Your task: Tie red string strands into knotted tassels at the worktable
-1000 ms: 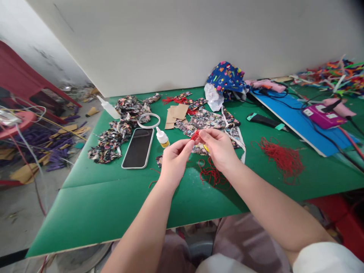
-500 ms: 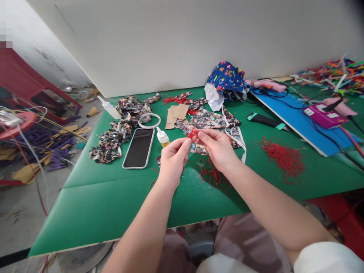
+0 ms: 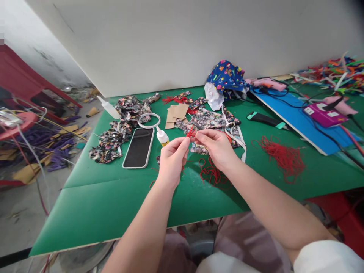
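Note:
My left hand (image 3: 174, 155) and my right hand (image 3: 215, 147) meet over the middle of the green table, each closed in a pinch on a small bundle of red thread (image 3: 190, 132). Loose red thread (image 3: 212, 172) lies under my right hand. Patterned fabric (image 3: 209, 118) is spread just beyond the hands. A small glue bottle (image 3: 162, 136) stands beside my left hand. Further right lies a larger tangle of red thread (image 3: 284, 157).
A phone (image 3: 138, 148), a white ring (image 3: 149, 120), bunched fabric strips (image 3: 109, 142) and another bottle (image 3: 109, 108) are on the left. Brown card pieces (image 3: 178, 112) lie behind. To the right are a cutter (image 3: 267, 121), a blue board (image 3: 295, 119) and a purple device (image 3: 325, 113) with cables.
The fingers of my right hand have shifted slightly left and down, and a loop of red thread now shows beside that hand. My left hand stays nearly in place.

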### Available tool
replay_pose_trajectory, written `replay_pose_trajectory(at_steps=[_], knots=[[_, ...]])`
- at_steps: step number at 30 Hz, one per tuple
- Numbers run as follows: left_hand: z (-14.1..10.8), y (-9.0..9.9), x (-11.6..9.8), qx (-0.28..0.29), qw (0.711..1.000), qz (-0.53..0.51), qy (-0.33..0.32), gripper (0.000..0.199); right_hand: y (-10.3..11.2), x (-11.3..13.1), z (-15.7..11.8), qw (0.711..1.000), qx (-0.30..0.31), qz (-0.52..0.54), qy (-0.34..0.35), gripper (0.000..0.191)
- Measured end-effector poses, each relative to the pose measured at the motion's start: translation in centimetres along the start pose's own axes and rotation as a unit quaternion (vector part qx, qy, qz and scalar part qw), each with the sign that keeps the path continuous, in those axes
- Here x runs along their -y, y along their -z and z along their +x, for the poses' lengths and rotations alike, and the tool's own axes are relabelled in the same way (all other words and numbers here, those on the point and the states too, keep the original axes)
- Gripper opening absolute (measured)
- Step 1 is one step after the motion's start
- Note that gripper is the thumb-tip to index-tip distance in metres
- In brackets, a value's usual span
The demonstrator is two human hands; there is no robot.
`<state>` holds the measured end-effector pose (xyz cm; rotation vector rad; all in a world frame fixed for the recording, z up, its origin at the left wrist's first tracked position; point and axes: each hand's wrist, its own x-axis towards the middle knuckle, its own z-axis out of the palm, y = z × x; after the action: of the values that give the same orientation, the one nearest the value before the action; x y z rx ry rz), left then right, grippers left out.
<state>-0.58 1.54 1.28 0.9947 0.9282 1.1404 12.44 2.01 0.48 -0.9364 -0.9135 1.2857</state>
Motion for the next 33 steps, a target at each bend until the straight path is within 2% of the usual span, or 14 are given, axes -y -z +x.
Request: replay_pose_trajectory(at_steps=[18, 33], knots=[[-0.16, 0.06, 0.04, 0.039, 0.999, 0.02, 0.015, 0.021, 0.01, -0.16, 0.09, 0.999, 0.033, 0.031, -0.006, 0.006], [-0.02, 0.0, 0.15, 0.001, 1.0, 0.015, 0.007, 0.023, 0.15, -0.32, 0.23, 1.0, 0.0, 0.013, 0.024, 0.006]])
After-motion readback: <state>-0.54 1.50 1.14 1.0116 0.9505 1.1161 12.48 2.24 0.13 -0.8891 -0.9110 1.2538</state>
